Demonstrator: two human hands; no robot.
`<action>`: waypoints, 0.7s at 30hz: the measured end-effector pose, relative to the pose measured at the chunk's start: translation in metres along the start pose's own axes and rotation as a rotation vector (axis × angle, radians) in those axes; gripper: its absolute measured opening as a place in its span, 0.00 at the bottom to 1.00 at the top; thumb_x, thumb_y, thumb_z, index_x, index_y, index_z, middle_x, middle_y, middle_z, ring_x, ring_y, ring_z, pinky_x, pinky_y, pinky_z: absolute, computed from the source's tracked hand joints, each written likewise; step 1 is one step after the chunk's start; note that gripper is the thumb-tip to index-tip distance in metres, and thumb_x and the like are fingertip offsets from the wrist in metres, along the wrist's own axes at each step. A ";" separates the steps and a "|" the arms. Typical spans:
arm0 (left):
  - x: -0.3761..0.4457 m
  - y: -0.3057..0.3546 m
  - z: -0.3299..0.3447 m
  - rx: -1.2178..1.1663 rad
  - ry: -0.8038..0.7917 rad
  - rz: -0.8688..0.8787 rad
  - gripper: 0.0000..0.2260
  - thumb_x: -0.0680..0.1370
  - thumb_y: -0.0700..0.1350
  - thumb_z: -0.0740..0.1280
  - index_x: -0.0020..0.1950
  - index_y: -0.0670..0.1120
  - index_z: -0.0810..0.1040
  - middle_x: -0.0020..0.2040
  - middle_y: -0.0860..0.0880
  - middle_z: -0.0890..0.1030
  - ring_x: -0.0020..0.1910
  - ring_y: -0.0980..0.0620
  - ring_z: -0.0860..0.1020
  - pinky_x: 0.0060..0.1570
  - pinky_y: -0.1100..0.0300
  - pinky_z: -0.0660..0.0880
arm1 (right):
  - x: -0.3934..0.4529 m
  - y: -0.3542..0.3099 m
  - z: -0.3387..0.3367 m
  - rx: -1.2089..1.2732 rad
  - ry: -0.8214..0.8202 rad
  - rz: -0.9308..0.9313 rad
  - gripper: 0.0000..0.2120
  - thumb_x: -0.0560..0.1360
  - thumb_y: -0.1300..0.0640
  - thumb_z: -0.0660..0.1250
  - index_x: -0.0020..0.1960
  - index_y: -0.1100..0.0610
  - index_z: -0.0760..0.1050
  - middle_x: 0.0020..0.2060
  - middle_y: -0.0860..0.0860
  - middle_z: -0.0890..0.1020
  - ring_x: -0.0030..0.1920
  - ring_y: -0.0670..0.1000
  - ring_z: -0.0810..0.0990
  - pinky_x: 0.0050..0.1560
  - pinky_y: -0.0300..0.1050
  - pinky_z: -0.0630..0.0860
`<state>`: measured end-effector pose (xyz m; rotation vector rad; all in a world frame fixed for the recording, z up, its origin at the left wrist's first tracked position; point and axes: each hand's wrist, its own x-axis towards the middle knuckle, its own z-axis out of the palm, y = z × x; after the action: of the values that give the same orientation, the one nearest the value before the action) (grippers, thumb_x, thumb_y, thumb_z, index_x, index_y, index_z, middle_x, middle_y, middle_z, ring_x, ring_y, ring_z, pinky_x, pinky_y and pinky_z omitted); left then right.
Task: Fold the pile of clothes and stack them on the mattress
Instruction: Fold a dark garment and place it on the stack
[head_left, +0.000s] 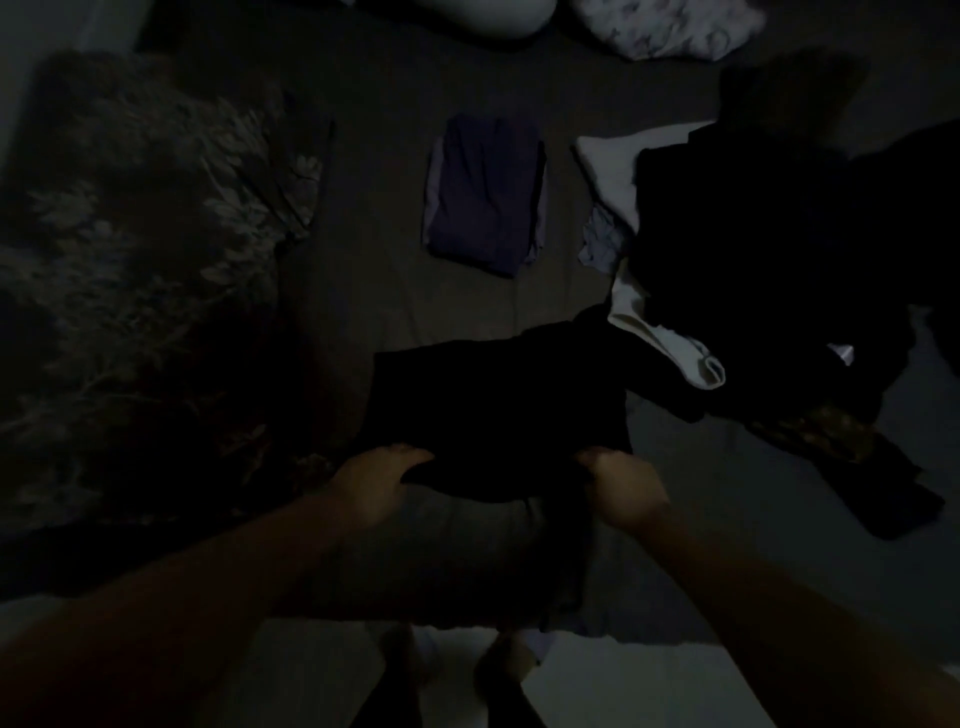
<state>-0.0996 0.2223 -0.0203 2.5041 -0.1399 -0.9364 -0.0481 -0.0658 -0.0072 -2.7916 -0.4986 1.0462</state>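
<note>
A dim bedroom in a home is showing here: a mattress (374, 291) under a plain sheet is filling the view, pillows (670, 26) are lying at its far end, a leaf-patterned blanket (145, 249) is bunching along one side, and loose clothes (769, 270) are piling opposite.

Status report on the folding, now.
Left hand and right hand each have a grip on the near edge of the black garment. Folded purple piece on the mattress. Unfolded pile at right, touching the garment.
</note>
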 end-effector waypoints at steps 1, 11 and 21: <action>-0.004 0.005 -0.018 -0.069 0.001 0.004 0.20 0.78 0.38 0.61 0.71 0.46 0.69 0.70 0.46 0.70 0.68 0.49 0.70 0.65 0.63 0.63 | -0.005 -0.002 -0.018 0.067 -0.025 0.006 0.17 0.79 0.57 0.58 0.66 0.53 0.73 0.61 0.57 0.77 0.58 0.59 0.77 0.51 0.45 0.73; -0.011 0.034 -0.168 -0.373 -0.434 -0.125 0.05 0.69 0.40 0.65 0.42 0.43 0.78 0.30 0.53 0.79 0.26 0.59 0.75 0.31 0.66 0.72 | -0.020 -0.013 -0.183 0.389 -0.429 0.059 0.11 0.74 0.62 0.64 0.33 0.56 0.72 0.30 0.48 0.74 0.30 0.45 0.72 0.34 0.37 0.68; 0.104 -0.058 -0.089 -0.084 0.267 -0.344 0.20 0.75 0.44 0.69 0.63 0.35 0.73 0.61 0.36 0.75 0.61 0.40 0.74 0.58 0.55 0.70 | 0.121 0.032 -0.060 0.478 0.122 0.250 0.13 0.76 0.53 0.66 0.50 0.64 0.79 0.52 0.61 0.80 0.58 0.61 0.77 0.52 0.43 0.71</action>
<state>0.0332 0.2827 -0.0495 2.5903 0.4177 -0.7029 0.0850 -0.0538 -0.0434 -2.4985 0.1112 0.8832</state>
